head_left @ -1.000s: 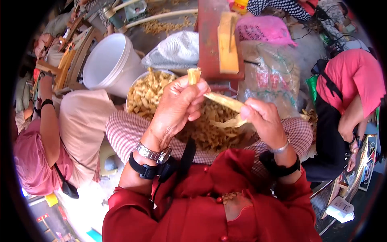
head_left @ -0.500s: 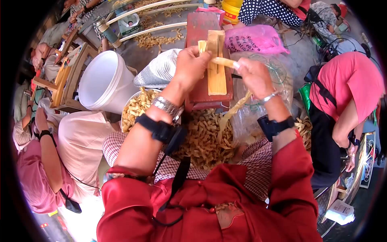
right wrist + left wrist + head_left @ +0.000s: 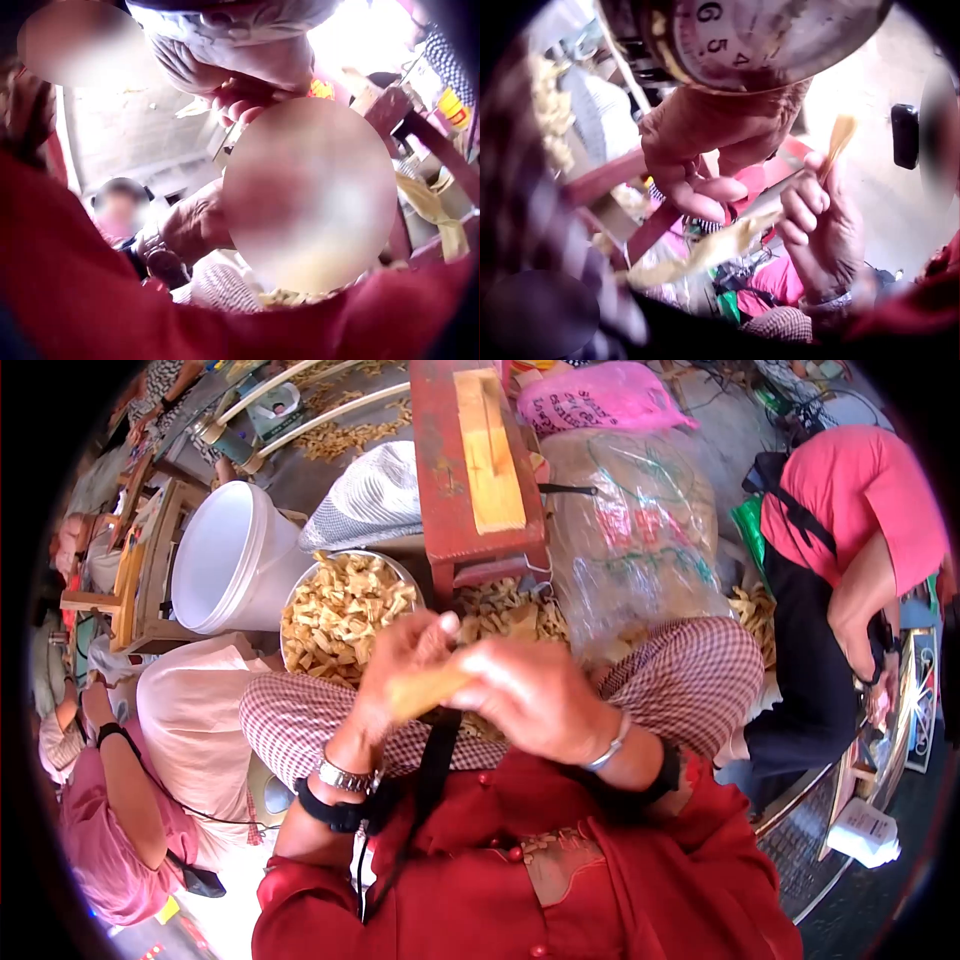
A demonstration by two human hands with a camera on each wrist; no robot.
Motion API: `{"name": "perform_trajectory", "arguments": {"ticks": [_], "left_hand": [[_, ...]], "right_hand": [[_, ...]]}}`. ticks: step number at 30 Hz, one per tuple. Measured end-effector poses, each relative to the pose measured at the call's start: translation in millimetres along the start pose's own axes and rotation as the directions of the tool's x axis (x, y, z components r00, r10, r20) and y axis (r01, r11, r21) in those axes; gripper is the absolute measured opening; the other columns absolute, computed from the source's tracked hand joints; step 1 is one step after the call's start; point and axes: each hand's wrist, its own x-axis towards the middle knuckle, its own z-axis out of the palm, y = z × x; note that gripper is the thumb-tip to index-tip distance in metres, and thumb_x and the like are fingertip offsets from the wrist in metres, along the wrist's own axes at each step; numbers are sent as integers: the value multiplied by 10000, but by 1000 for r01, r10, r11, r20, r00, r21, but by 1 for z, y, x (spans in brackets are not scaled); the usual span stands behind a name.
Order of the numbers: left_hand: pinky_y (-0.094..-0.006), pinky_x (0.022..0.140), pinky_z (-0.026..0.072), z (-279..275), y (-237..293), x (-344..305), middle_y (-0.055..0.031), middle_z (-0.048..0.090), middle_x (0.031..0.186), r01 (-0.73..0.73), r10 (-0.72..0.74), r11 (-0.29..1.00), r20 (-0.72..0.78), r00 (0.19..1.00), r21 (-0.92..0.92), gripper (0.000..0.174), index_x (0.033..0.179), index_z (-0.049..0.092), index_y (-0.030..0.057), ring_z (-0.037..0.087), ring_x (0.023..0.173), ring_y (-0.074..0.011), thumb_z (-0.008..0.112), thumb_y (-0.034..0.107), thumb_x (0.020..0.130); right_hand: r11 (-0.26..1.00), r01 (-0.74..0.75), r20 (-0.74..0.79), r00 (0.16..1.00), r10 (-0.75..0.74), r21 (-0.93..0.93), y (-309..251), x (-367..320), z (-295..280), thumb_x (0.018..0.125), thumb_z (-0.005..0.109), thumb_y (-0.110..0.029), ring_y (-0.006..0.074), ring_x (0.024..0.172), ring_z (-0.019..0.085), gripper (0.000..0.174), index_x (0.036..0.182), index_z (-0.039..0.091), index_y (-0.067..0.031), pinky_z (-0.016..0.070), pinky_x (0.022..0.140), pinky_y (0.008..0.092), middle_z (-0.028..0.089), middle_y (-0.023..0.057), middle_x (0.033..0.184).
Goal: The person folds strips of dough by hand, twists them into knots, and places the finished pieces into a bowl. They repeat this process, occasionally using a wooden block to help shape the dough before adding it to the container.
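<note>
In the head view the right hand (image 3: 535, 695) pinches a pale yellow strip (image 3: 430, 692) above the lap. The left wrist view shows that strip (image 3: 843, 136) standing up from the right hand's (image 3: 821, 225) curled fingers, and a long thin strip (image 3: 697, 255) trailing from its other side. Close beside it is the left hand (image 3: 395, 665), its fingers loosely bent; in the left wrist view nothing shows between the left hand's (image 3: 712, 142) thumb and fingers. A blurred patch hides most of the hands in the right wrist view. Cut pieces (image 3: 510, 615) lie below the hands.
Beyond the hands stands a red bench (image 3: 448, 480) with a slotted wooden block (image 3: 490, 460). A bowl of pieces (image 3: 345, 610), a white bucket (image 3: 225, 560) and a mesh sack (image 3: 365, 495) are on the left. Plastic bags (image 3: 640, 530) and a seated person (image 3: 860, 520) are on the right.
Both hands have come back from over the wooden block to the lap, close together. The left hand has let go of the piece it pinched. The head view has shifted.
</note>
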Motion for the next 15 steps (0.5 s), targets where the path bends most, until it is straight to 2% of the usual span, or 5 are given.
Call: {"name": "perform_trajectory", "arguments": {"ticks": [2,3,5,10,15], "left_hand": [[-249,506,415,7,-5,-18,0,553,655,167,-136,980,256,957,-105,428,800,594,13,500,582,-69,520,415,926],[-259,552,454,12,0,-31,-21,585,685,-20,44,994,221,974,-108,399,883,593,16,542,605,-100,525,407,923],[-283,585,507,20,-2,-25,-59,631,725,563,-405,708,409,818,-426,371,1016,577,13,595,615,-138,532,370,924],[-182,442,385,10,12,-20,20,490,610,366,-111,697,411,905,-617,260,938,569,24,378,447,-38,571,283,911],[-177,378,227,6,15,-35,44,396,546,258,-86,733,291,953,-629,238,710,483,80,302,432,-31,510,233,890]], "right_hand": [[993,82,27,996,-85,80,-7,-15,28,809,659,-181,261,600,554,149,838,564,-70,438,558,356,535,76,687],[991,89,81,992,-98,101,-13,-21,39,816,648,-206,247,606,546,161,813,548,-80,431,570,361,508,68,683],[977,36,211,974,-82,211,-20,-38,57,849,613,-235,262,612,539,172,837,542,-78,420,577,370,507,74,696],[863,-236,409,912,38,446,-34,-41,50,906,555,-208,267,617,550,167,854,540,-50,414,552,358,526,79,705],[809,-168,-303,869,391,564,-22,-25,32,974,432,-209,129,691,574,233,921,525,-1,489,632,258,608,86,913]]}}
